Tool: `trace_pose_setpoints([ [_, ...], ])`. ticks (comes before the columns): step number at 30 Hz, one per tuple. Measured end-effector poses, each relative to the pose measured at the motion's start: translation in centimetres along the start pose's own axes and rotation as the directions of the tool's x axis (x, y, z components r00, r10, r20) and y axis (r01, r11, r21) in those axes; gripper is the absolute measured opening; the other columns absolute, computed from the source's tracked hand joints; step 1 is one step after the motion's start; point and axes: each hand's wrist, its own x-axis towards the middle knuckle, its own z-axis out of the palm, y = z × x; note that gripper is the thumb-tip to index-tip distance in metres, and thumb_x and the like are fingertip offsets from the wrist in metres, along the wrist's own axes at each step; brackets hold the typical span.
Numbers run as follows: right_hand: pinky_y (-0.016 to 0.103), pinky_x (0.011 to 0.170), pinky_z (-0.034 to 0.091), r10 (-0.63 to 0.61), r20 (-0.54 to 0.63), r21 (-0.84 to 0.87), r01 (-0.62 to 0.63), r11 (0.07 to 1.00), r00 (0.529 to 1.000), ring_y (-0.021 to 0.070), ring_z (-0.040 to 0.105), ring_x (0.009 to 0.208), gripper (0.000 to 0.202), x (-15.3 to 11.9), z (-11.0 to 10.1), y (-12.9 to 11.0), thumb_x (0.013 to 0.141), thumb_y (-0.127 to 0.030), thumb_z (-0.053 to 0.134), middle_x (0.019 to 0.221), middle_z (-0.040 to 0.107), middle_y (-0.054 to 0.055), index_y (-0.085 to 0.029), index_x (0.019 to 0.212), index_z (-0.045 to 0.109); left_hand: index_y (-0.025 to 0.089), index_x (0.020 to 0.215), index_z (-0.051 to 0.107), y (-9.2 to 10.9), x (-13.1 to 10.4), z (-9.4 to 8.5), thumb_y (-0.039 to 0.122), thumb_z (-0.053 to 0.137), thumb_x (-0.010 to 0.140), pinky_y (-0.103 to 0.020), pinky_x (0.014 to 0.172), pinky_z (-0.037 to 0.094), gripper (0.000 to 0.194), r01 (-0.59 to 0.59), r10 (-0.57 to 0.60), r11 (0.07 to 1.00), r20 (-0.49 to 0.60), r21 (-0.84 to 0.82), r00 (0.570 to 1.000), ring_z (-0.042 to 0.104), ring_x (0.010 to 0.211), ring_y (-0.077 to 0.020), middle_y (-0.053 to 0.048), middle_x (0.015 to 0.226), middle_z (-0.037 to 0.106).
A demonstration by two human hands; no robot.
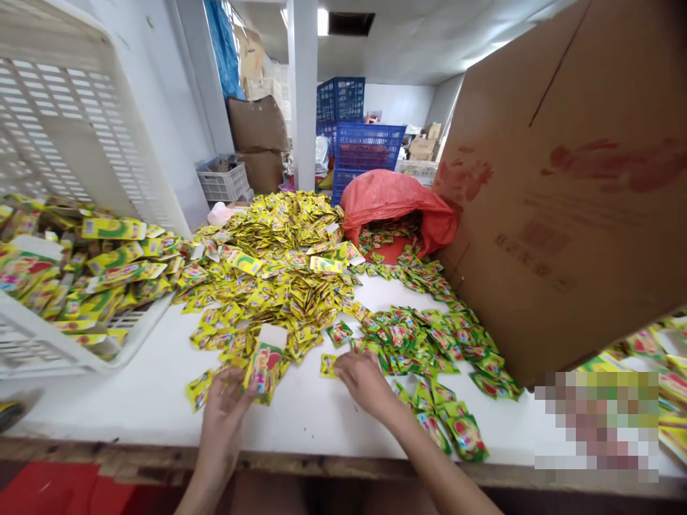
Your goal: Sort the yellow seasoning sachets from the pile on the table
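My left hand (228, 397) is closed around a small candy box (264, 368), printed green, yellow and red, its white top flap raised. To the right, my right hand (365, 383) pinches a small yellow sachet (328, 365) by its edge, just above the white table. A large heap of yellow sachets (290, 222) spreads behind both hands. Green sachets (408, 336) lie in a pile beyond my right hand, and several more lie beside its wrist. Whatever is inside the box is hidden from view.
A tipped white crate (144, 336) full of small boxes (115, 250) stands at left. A red sack (394, 197) spills green sachets at the back. A big cardboard carton (542, 214) leans on the right. Blue crates (370, 136) are stacked behind. The table's front edge (322, 463) is near me.
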Motion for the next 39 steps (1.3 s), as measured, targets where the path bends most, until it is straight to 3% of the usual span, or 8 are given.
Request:
trace_pose_setpoints([
  [3, 0.029, 0.084, 0.030, 0.069, -0.048, -0.066, -0.072, 0.995, 0.996, 0.0176, 0.052, 0.097, 0.020, 2.7, -1.3, 0.9, 0.085, -0.018, 0.044, 0.100, 0.063, 0.003, -0.022, 0.095, 0.061, 0.025, 0.104, 0.049, -0.5, -1.2, 2.1, 0.021, 0.074, 0.060, -0.023, 0.067, 0.050, 0.051, 0.225, -0.201, 0.949, 0.122, -0.221, 0.972, 0.061, 0.081, -0.0148, -0.001, 0.095, 0.063],
  [6, 0.031, 0.084, 0.029, 0.079, -0.047, -0.099, -0.083, 0.992, 0.996, 0.0201, 0.050, 0.099, 0.018, 6.0, -1.5, 1.9, 0.082, -0.016, 0.049, 0.100, 0.062, 0.004, -0.022, 0.092, 0.062, 0.023, 0.108, 0.051, -1.1, -1.8, 3.5, 0.016, 0.072, 0.061, -0.026, 0.071, 0.052, 0.052, 0.364, -0.295, 0.879, 0.246, -0.309, 0.923, 0.063, 0.082, -0.0164, -0.005, 0.101, 0.064],
  [12, 0.034, 0.086, 0.028, 0.109, -0.011, -0.121, -0.109, 0.987, 0.994, 0.0252, 0.050, 0.097, 0.021, 8.9, -0.7, 2.4, 0.058, -0.010, 0.069, 0.093, 0.064, 0.007, -0.017, 0.078, 0.064, 0.017, 0.100, 0.058, -2.2, -2.2, 3.8, 0.012, 0.068, 0.063, -0.027, 0.073, 0.051, 0.039, 0.450, -0.336, 0.827, 0.347, -0.337, 0.876, 0.063, 0.087, -0.0196, -0.006, 0.097, 0.067],
  [15, 0.034, 0.085, 0.030, 0.163, -0.027, -0.096, -0.165, 0.982, 0.986, 0.0258, 0.053, 0.092, 0.016, 8.1, -1.2, 2.7, 0.055, -0.014, 0.072, 0.082, 0.065, 0.009, -0.015, 0.069, 0.063, 0.018, 0.100, 0.057, -2.2, -2.4, 3.7, 0.010, 0.065, 0.061, -0.026, 0.068, 0.052, 0.040, 0.459, -0.355, 0.817, 0.324, -0.349, 0.877, 0.064, 0.081, -0.0184, -0.005, 0.093, 0.068],
  [21, 0.024, 0.056, 0.037, 0.320, -0.082, 0.049, -0.317, 0.947, 0.944, 0.0174, 0.058, 0.065, 0.032, 3.8, -0.5, 2.6, 0.078, -0.044, 0.051, 0.071, 0.065, 0.005, -0.014, 0.082, 0.063, 0.017, 0.097, 0.056, -2.0, -1.7, 4.6, 0.010, 0.062, 0.060, -0.028, 0.070, 0.051, 0.038, 0.522, -0.436, 0.809, 0.319, -0.269, 0.841, 0.065, 0.080, -0.0194, -0.003, 0.086, 0.069],
  [29, 0.031, 0.065, 0.040, 0.486, -0.149, 0.121, -0.472, 0.873, 0.861, 0.0274, 0.058, 0.084, 0.019, 1.4, 3.9, 0.3, 0.067, -0.032, 0.061, 0.084, 0.062, 0.014, -0.016, 0.078, 0.058, 0.015, 0.089, 0.055, -3.6, -1.1, 8.0, 0.005, 0.059, 0.055, -0.032, 0.073, 0.049, 0.036, 0.504, -0.421, 0.850, 0.377, -0.153, 0.825, 0.064, 0.082, -0.0226, -0.006, 0.084, 0.069],
  [33, 0.036, 0.072, 0.041, 0.505, -0.174, 0.218, -0.467, 0.857, 0.846, 0.0298, 0.057, 0.088, 0.024, 1.2, 4.3, -0.2, 0.065, -0.026, 0.059, 0.087, 0.061, 0.014, -0.016, 0.087, 0.056, 0.016, 0.089, 0.054, -4.4, -1.7, 7.9, 0.004, 0.058, 0.055, -0.033, 0.074, 0.048, 0.036, 0.506, -0.422, 0.848, 0.376, -0.159, 0.825, 0.064, 0.085, -0.0228, -0.006, 0.086, 0.069],
  [39, 0.032, 0.073, 0.046, 0.470, -0.134, 0.467, -0.362, 0.807, 0.872, 0.0208, 0.060, 0.081, 0.031, -0.1, 4.8, 0.2, 0.070, -0.024, 0.050, 0.090, 0.062, 0.007, -0.018, 0.100, 0.048, 0.015, 0.089, 0.054, -4.8, -2.6, 7.2, 0.002, 0.057, 0.054, -0.031, 0.072, 0.048, 0.037, 0.518, -0.423, 0.838, 0.398, -0.169, 0.814, 0.063, 0.084, -0.0223, -0.007, 0.086, 0.068],
])
